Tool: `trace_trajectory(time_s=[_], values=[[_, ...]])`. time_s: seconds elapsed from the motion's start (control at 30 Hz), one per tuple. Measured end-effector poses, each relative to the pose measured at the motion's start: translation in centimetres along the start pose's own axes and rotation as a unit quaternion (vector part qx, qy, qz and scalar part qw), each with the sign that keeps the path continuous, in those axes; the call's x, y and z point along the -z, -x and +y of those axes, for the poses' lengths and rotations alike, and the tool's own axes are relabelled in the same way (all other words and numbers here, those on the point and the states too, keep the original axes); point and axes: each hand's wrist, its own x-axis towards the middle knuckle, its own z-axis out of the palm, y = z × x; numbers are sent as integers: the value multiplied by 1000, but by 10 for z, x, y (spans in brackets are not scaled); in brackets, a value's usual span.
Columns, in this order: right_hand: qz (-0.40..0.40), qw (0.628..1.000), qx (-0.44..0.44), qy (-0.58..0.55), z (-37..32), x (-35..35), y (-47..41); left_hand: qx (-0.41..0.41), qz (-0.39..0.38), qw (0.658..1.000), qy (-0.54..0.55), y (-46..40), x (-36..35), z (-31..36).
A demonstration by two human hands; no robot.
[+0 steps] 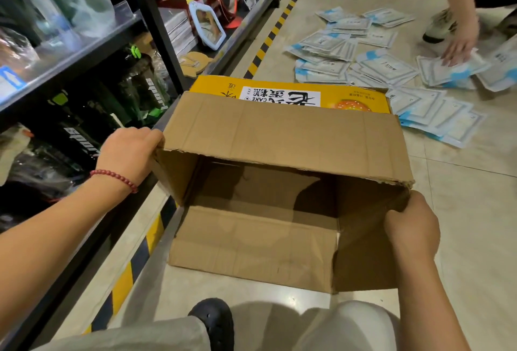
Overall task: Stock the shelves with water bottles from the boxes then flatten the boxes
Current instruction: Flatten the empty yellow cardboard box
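A brown cardboard box [282,138] lies on its side on the floor, its open mouth facing me and its inside empty. My left hand [131,152] grips the box's upper left corner. My right hand [409,224] holds the right side flap near the lower corner. A bottom flap [251,244] lies flat on the tiles toward me. Black sport water bottles [84,129] in plastic wrap stand on the lower shelf at the left.
A yellow cake box [282,93] sits behind the brown one. Several white-and-blue packets [377,68] are spread over the floor at the right, where another person's hand [461,45] touches them. Black shelving [156,40] runs along the left beside a yellow-black floor stripe [268,40]. My shoe [215,322] is below.
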Motion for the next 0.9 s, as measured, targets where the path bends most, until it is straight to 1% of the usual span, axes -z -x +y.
trace_trajectory(time_s=[0.1,0.17,0.23,0.3,0.4,0.43,0.47,0.53,0.6,0.63,0.7,0.77,0.83,0.87,0.9], values=[[14,1000,-5,-4,1,3,0,-10,30,999,34,-7,2,-1],[18,1000,-9,-8,-1,4,0,18,38,996,72,-13,5,3],[13,1000,-11,-7,-3,4,1,69,28,990,117,-17,4,9],[2,1000,-6,-13,-3,3,1,122,-19,979,164,-17,-4,16],[-28,999,9,-31,-6,-1,4,144,-157,955,205,-11,-21,26],[-39,998,15,-37,-7,-3,5,147,-179,950,209,-8,-26,27],[-46,998,20,-44,-9,-6,6,148,-182,948,217,-6,-27,28],[-56,996,26,-62,-14,-10,7,160,-146,939,269,-4,-27,27],[-67,993,32,-90,-20,-16,10,170,-84,925,329,-4,-24,26],[-75,991,39,-101,-23,-18,13,171,-59,923,340,-4,-23,25],[-107,987,53,-109,-30,-19,19,179,-45,930,316,-6,-23,24],[-165,981,63,-85,-35,-20,27,183,-64,946,260,-5,-24,27],[-200,975,90,-22,-38,-21,36,135,-81,963,217,-4,-20,36],[-187,977,100,-8,-39,-21,38,92,-79,971,207,-3,-17,43],[-154,982,109,-14,-41,-20,40,44,-75,975,204,-1,-12,52]])
